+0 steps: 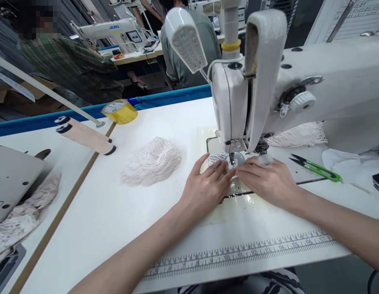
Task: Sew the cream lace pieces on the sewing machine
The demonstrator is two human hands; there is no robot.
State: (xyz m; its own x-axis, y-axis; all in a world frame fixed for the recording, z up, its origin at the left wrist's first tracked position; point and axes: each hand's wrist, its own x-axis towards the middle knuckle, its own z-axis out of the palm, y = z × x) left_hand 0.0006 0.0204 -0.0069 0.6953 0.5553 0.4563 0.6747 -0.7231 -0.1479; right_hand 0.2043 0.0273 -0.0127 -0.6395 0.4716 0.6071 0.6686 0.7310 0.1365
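Observation:
A small piece of white lace [217,157] lies under the presser foot [232,159] of a white sewing machine [235,94]. My left hand [204,183] rests on the lace from the left, its fingers spread over the fabric. From the right, my right hand [266,177] has its fingers pressed together at the lace's near edge, close beside the foot. The fingertips of both hands almost meet there, and they hide part of the lace. To the left, a pile of white lace pieces [154,161] sits on the table.
Green thread snips [318,167] lie right of my right hand. More lace [299,134] is behind the needle area. Yellow tape [120,111] and two thread spools [85,134] stand at the left. A printed ruler [238,255] runs along the front edge. Other people sit beyond.

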